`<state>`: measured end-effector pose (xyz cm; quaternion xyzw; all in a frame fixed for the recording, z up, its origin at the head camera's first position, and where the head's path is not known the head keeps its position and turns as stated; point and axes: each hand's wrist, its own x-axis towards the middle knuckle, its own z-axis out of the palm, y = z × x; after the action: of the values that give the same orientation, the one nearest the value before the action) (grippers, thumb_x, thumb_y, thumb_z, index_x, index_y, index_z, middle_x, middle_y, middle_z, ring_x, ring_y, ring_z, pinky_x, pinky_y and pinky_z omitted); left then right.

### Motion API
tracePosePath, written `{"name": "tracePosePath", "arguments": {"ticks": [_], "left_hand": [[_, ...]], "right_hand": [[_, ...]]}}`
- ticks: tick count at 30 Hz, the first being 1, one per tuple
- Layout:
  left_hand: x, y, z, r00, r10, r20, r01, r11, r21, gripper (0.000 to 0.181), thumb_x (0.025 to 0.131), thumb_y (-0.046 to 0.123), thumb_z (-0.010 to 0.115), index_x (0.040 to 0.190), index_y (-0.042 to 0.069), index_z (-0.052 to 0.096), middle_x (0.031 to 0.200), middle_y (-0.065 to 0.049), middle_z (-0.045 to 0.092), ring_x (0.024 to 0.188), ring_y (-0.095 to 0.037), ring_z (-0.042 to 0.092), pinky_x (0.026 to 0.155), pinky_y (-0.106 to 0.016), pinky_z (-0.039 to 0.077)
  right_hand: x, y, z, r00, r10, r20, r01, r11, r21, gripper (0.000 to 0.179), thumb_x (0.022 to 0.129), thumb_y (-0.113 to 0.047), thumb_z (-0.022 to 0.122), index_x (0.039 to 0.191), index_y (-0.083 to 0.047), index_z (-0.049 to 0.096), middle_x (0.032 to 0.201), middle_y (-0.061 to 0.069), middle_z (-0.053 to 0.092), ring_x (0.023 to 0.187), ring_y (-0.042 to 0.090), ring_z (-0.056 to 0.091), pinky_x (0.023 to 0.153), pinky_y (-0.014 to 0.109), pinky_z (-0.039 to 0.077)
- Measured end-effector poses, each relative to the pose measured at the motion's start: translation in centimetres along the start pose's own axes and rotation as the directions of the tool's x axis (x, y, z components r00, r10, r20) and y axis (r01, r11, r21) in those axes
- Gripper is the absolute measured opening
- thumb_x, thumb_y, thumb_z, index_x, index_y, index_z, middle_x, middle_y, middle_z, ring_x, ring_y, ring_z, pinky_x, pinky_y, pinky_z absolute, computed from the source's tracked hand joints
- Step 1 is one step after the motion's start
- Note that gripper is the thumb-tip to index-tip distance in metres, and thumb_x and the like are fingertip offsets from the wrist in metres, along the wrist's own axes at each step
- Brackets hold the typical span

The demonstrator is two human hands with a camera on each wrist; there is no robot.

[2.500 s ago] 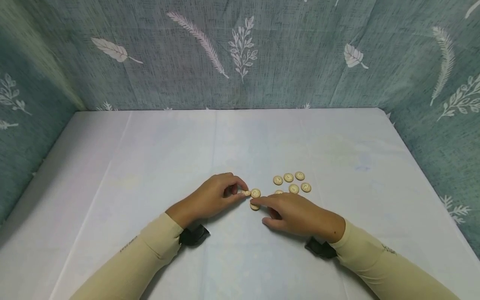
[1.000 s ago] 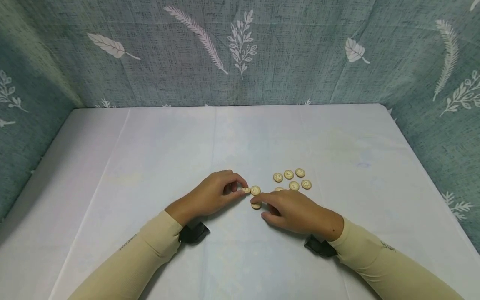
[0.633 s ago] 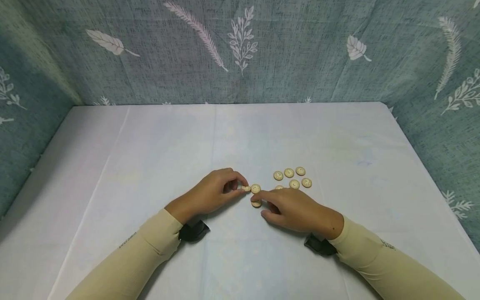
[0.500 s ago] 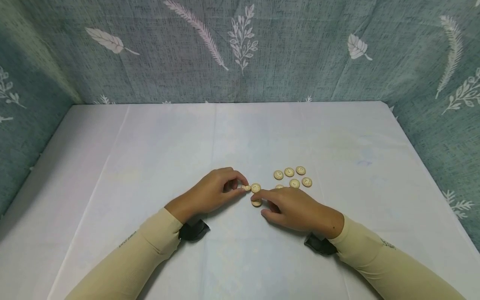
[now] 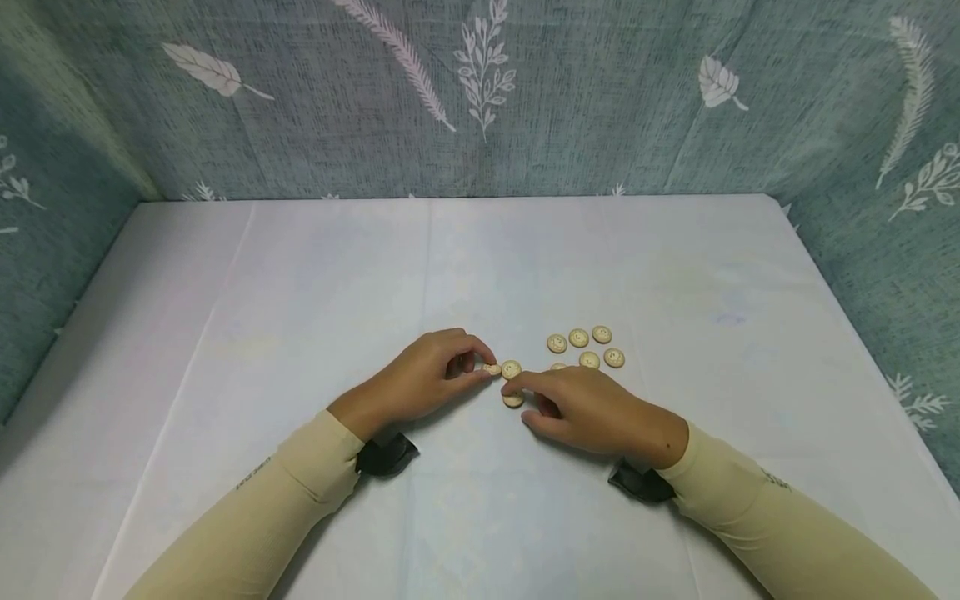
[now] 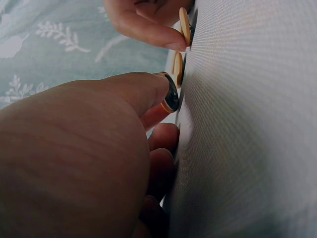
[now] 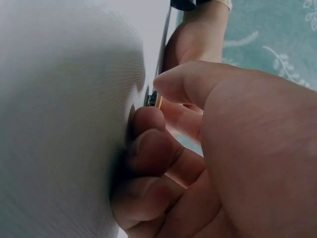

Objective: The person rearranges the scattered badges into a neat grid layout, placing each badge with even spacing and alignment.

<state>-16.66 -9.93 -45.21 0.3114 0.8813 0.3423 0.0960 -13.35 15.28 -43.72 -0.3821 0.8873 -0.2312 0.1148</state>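
My left hand (image 5: 432, 372) pinches a round pale wooden button (image 5: 492, 369) between thumb and index finger. In the left wrist view this button (image 6: 170, 94) shows a dark underside. Just right of it lies a second carved button (image 5: 512, 368), close against the pinched one. My right hand (image 5: 585, 406) reaches in from the right, its index fingertip at the far edge of a third button (image 5: 513, 401) nearer the body. The right thumb stays apart from that button in the head view. From the right wrist, a button's edge (image 7: 158, 101) shows beside the thumb, mostly hidden.
Several more wooden buttons (image 5: 589, 360) lie loosely in two rows beyond the right hand, one partly hidden behind it. A white cloth covers the table (image 5: 315, 275). A green leaf-patterned curtain (image 5: 600, 100) hangs at the back and sides.
The head view has tilted, so table, hands and buttons all sit higher in it. Both hands keep their places at the same buttons.
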Motion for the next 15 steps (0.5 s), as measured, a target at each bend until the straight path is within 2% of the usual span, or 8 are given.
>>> {"name": "tracePosePath", "arguments": {"ticks": [15], "left_hand": [[0.01, -0.06, 0.06, 1.000, 0.006, -0.008, -0.006, 1.000, -0.014, 0.014, 0.097, 0.024, 0.068, 0.110, 0.019, 0.070, 0.084, 0.007, 0.057, 0.073, -0.008, 0.051, 0.068, -0.024, 0.046]], "right_hand": [[0.05, 0.25, -0.07, 1.000, 0.012, 0.004, -0.012, 0.999, 0.031, 0.030, 0.094, -0.018, 0.065, 0.124, -0.022, 0.065, 0.064, -0.014, 0.047, 0.060, -0.002, 0.041, 0.059, 0.019, 0.039]]}}
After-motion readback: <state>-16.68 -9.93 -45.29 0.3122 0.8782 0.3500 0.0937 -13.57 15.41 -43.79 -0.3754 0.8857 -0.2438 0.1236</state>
